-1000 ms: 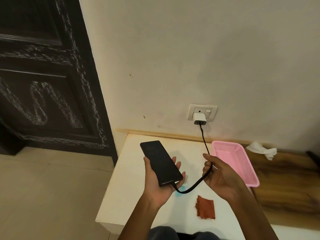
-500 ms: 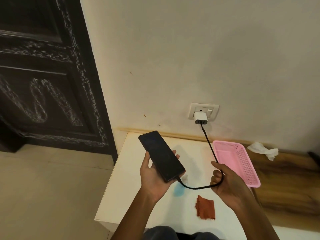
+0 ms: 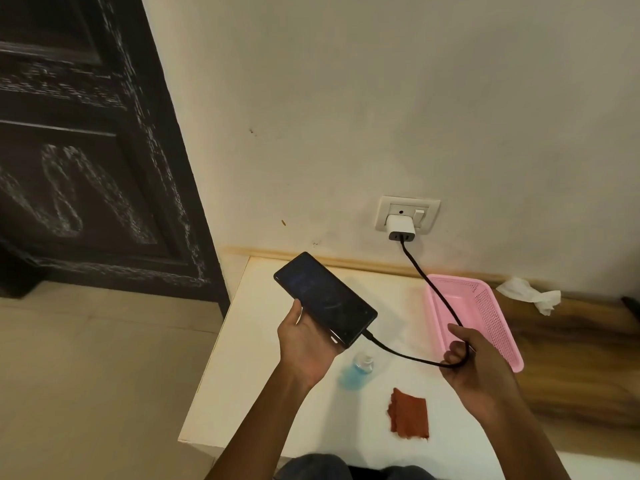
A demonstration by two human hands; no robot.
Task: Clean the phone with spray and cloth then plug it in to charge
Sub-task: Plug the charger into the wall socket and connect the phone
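My left hand (image 3: pixel 304 344) holds a black phone (image 3: pixel 323 299) screen-up above the white table (image 3: pixel 242 375). A black cable (image 3: pixel 408 355) is plugged into the phone's near end. It loops through my right hand (image 3: pixel 474 365), whose fingers curl around it, then rises to a white charger (image 3: pixel 400 229) in the wall socket (image 3: pixel 408 215). A small bottle of blue spray (image 3: pixel 358 368) stands on the table below the phone. A rust-red cloth (image 3: pixel 409 418) lies folded near the table's front.
A pink mesh basket (image 3: pixel 495 306) sits on the table's right side, behind my right hand. A crumpled white tissue (image 3: pixel 530 294) lies on the wooden surface to the right. A dark carved door (image 3: pixel 86 150) stands at the left, with tiled floor below.
My left hand has lifted and tilted the phone toward the wall. The right hand has closed around the cable and slid to the right, pulling the loop lower.
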